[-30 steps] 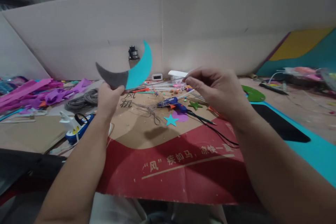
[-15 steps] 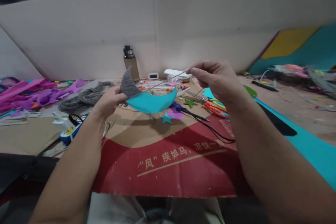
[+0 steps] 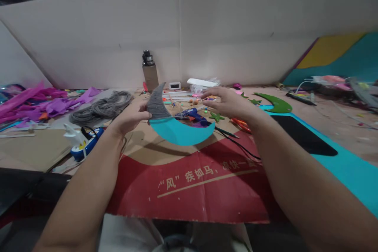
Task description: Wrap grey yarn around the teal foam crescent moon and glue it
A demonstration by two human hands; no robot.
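Observation:
Raised over the cardboard, a turquoise crescent moon (image 3: 183, 132) has its left horn wrapped in grey yarn (image 3: 158, 104). My left hand (image 3: 132, 116) pinches the crescent at its left side, by the lower edge of the yarn wrapping. To the right, above the crescent's bare horn, my right hand (image 3: 226, 102) is apart from it, fingers stretched and spread. I can make out no strand in those fingers. Behind the crescent lie a blue glue gun (image 3: 198, 117) and a green felt star (image 3: 216, 117).
A coil of grey yarn (image 3: 102, 106) and purple felt scraps (image 3: 65, 104) lie left, near a blue power strip (image 3: 78, 151). A bottle (image 3: 150, 76) stands by the wall. Orange-handled scissors (image 3: 240, 124) and a green crescent (image 3: 279, 104) are right. Red-printed cardboard (image 3: 189, 204) covers the front.
The crescent has tipped and come lower and to the right. My right hand, which was drawing a grey strand taut, has moved lower and spread its fingers; that taut strand no longer shows.

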